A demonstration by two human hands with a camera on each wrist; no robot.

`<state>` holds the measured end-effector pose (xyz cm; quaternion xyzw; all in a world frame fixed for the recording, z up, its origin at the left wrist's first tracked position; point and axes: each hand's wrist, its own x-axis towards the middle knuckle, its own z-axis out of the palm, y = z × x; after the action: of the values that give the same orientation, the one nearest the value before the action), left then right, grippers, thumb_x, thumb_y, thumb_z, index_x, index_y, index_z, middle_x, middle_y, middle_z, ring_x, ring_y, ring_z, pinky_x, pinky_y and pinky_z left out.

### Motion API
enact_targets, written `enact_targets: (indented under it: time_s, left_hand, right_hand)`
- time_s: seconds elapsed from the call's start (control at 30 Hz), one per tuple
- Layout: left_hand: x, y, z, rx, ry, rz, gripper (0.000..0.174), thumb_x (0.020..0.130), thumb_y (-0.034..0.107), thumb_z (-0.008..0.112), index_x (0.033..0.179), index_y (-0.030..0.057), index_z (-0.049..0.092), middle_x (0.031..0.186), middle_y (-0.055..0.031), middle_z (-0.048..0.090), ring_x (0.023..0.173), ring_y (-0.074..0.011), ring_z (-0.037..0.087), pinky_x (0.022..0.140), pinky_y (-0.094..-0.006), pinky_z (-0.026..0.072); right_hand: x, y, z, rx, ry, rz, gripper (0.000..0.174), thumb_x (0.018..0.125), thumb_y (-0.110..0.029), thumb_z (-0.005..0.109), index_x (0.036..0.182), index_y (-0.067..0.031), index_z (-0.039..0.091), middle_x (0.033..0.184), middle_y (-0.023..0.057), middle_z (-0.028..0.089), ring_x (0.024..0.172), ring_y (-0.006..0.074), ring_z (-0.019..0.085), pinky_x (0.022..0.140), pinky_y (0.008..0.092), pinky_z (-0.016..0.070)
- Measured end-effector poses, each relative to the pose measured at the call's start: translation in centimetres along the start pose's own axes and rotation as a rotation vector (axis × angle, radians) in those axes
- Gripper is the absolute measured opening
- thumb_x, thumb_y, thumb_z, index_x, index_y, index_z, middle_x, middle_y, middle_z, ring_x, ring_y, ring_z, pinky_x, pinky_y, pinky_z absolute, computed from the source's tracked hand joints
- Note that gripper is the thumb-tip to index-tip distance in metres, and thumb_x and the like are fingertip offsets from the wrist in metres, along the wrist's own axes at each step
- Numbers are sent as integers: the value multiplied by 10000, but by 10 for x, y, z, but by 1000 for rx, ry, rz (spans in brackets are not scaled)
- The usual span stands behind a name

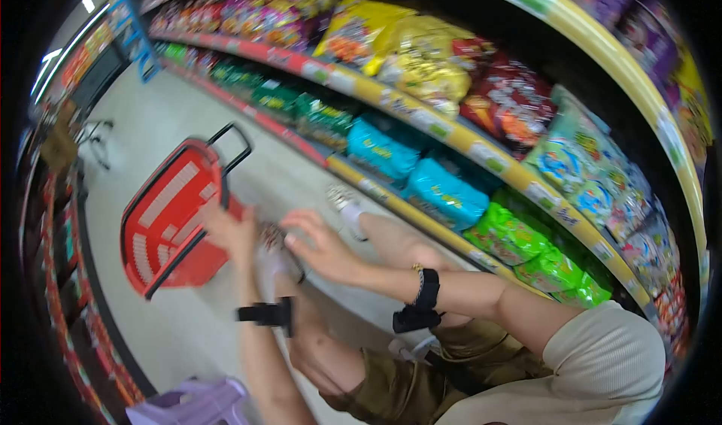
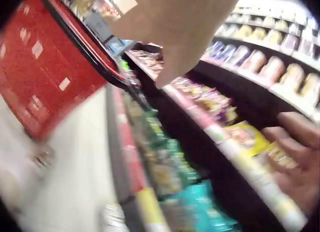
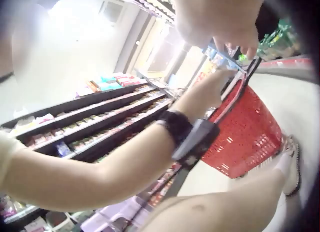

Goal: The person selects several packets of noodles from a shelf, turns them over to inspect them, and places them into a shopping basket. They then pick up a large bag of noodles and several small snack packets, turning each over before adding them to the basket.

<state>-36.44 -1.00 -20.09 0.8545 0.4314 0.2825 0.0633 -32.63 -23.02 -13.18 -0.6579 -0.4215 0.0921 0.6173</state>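
In the head view my left hand (image 1: 229,233) is blurred at the near side of a red basket (image 1: 210,267), its fingers over the opening; whether it touches the rim is unclear. The right hand (image 1: 323,248) is held in the air to the right of it, fingers loosely bent and holding nothing. The left wrist view has the basket (image 2: 45,67) beside the left hand (image 2: 170,32), with the right hand (image 2: 295,162) at the right edge. From the right wrist, the left hand (image 3: 212,92) appears by the basket (image 3: 245,132), below the right hand (image 3: 220,17).
Shelves of bagged snacks (image 1: 429,60) run along the right, with blue bags (image 1: 447,192) and green bags (image 1: 511,233) low down. The basket's black handle (image 1: 244,150) stands out toward them. A purple plastic item (image 1: 192,404) is at lower left, and another shelf lines the left side.
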Motion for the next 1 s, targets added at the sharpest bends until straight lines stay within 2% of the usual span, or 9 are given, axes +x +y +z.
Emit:
enact_targets:
  time_s: [0.03,0.07,0.1,0.13,0.2,0.27,0.43,0.9,1.0]
  left_hand:
    - [18,-2,-18,178,-80,-25,978,696,551,673,1425,72,232,1472,-192,218,1348,-410,183,1034,-604,195]
    - [33,-36,-5,251,88,164,968,677,516,708,1417,80,262,1458,-181,260,1339,-384,224,1053,-545,222]
    - [39,-50,-19,246,-39,171,950,665,488,728,1410,96,288,1441,-170,300,1327,-352,266,1056,-501,245]
    - [38,-50,-35,286,-255,10,960,646,465,746,1414,127,281,1436,-129,322,1319,-319,286,1051,-523,238]
    - [24,-100,-14,316,-332,82,964,625,354,777,1415,148,264,1390,-91,388,1277,-298,357,1023,-599,215]
    - [10,-91,-17,539,-218,74,689,743,224,679,1354,164,365,1328,-85,442,1240,-292,399,996,-605,251]
    - [-17,-89,-36,611,-127,252,297,820,169,557,1106,92,533,1155,-75,523,1132,-270,472,892,-544,373]
    - [-176,-6,-123,554,-330,482,369,731,363,669,999,110,646,1024,-118,595,1012,-284,554,931,-500,327]
    - [-204,50,-134,453,-417,387,452,723,446,680,1017,106,637,1010,-127,608,991,-295,566,903,-507,355]
  right_hand:
    - [-9,-11,-17,-3,-51,-36,258,897,-189,510,1096,-26,538,1174,166,468,1140,334,445,991,387,343]
    - [-15,-24,-38,-14,-103,-69,245,895,-178,517,1083,-23,538,1169,162,471,1134,322,452,983,377,353]
    - [-23,-39,-63,-64,-59,-65,245,895,-178,517,1083,-23,538,1169,162,471,1134,322,452,983,377,353]
    - [-35,-55,-87,-64,-110,-58,241,894,-171,521,1084,-23,537,1162,157,477,1128,311,459,972,370,361]
    - [-67,-65,-129,-81,-137,-41,238,893,-164,525,1084,-22,536,1155,152,482,1121,300,467,962,362,370]
    - [-104,-55,-167,-110,-101,36,229,902,-156,518,1086,-20,533,1142,137,495,1094,281,492,933,361,392]
    - [-188,-65,-248,-252,43,249,211,914,-158,507,1062,-25,580,1093,113,534,1029,242,538,865,342,439]
    - [-273,-120,-297,-188,181,164,195,913,-154,522,1050,-33,589,1101,78,543,974,199,558,801,317,451]
    - [-291,-125,-316,-174,219,160,190,912,-155,524,1047,-42,595,1112,78,545,989,206,553,804,322,457]
